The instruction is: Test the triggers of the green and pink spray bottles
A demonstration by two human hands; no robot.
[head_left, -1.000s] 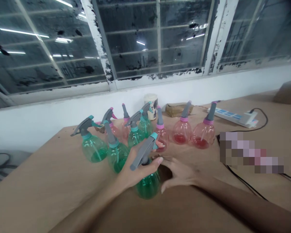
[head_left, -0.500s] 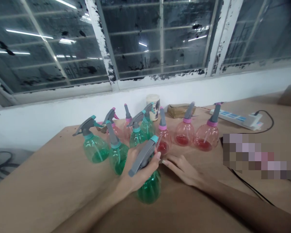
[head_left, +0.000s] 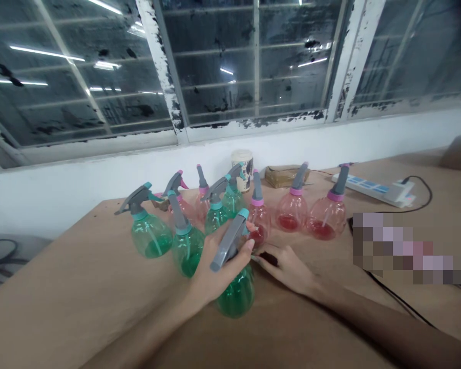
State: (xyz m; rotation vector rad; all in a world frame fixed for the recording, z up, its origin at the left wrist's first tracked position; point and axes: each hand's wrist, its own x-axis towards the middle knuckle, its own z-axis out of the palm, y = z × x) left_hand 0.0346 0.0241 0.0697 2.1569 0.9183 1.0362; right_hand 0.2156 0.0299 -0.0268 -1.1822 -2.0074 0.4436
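A spray bottle with green liquid and a grey-and-teal trigger head stands tilted at the table's front. My left hand is wrapped round its upper part, just under the sprayer. Beside the bottle's right side, my right hand has thumb and forefinger curled together, their tips close to the bottle. What those fingertips pinch, if anything, is too small to make out. Close behind my left hand are another green spray bottle and a pink spray bottle with red liquid.
More green bottles and pink bottles stand across the table. At the back are a paper cup and a brown package. A power strip with cables lies on the right, beyond a pixelated patch.
The held bottle has shifted slightly up, its sprayer head a little to the right and more upright. My right thumb and forefinger have bent into a rounder curl.
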